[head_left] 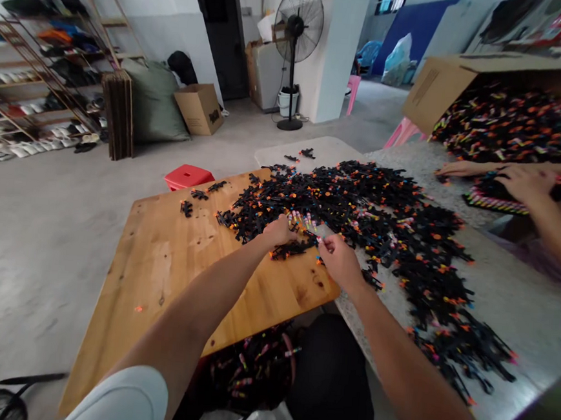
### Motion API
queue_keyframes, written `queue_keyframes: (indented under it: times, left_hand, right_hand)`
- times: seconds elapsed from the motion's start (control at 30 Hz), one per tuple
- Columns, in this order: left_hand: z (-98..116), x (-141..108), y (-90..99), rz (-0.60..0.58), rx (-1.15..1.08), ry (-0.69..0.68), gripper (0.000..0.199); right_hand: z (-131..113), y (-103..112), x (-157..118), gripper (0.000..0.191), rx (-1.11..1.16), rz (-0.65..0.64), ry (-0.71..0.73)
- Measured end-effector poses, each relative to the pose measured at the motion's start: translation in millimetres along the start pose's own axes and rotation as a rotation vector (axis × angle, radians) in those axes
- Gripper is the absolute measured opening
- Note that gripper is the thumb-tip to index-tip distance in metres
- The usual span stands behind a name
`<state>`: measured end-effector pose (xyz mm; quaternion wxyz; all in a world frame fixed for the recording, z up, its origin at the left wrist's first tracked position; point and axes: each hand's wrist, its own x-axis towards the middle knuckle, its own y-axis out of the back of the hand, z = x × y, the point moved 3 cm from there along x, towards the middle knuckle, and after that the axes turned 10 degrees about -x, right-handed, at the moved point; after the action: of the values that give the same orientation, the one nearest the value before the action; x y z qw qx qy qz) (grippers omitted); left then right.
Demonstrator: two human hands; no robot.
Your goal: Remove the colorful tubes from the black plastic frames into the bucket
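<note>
By the black pile (pixel 328 191), heaped close probably for easy reach, the right hand (pixel 341 259) pinches a small piece (pixel 314 236); whether the left hand (pixel 278 233) grasps anything is unclear.

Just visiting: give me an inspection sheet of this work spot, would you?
Surface: wooden table beside a speckled grey table.
Job's things: heap of small black pieces, many with orange bits.
Clutter: orange scrap on the wooden table.
Hands: left hand at the heap; right hand pinching a small piece.
Cables: seemingly a thin cord near the fan.
Surroundings: red stool, cardboard box of pieces, co-worker's hand.
</note>
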<state>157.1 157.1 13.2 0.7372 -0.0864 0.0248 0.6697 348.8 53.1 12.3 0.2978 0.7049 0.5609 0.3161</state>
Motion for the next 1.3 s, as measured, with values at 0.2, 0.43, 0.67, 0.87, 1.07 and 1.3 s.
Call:
queue_keyframes:
  times: [0.2,0.43,0.67,0.87,1.07,1.3]
  left_hand:
    - [-6.1,-33.4,26.8,0.052,-0.143,0.052,0.035]
    - [-4.0,-90.5,35.1,-0.011,-0.603,0.143,0.042]
    - [13.9,-120.8,30.6,-0.019,-0.64,0.155,0.042]
    - [17.8,-129.6,29.3,-0.041,-0.655,0.136,0.038]
    - [21.1,-135.1,30.9,0.056,-0.575,0.061,0.039]
    - [14.4,-157.7,21.0,0.215,-0.458,-0.072,0.034]
  right_hand:
    - [-23.7,-24.2,-44.8,0.034,0.408,-0.062,0.042]
    - [-54.1,-25.5,-66.5,0.036,0.691,-0.09,0.016]
    - [-60.1,-20.8,-73.2,0.041,0.784,-0.122,-0.023]
    - [-58.4,-20.7,-77.3,0.041,0.852,-0.137,-0.063]
    - [-65.3,-23.2,-81.9,0.042,0.901,-0.084,-0.065]
    - [-79.3,-27.7,-83.6,0.038,1.016,0.014,-0.129]
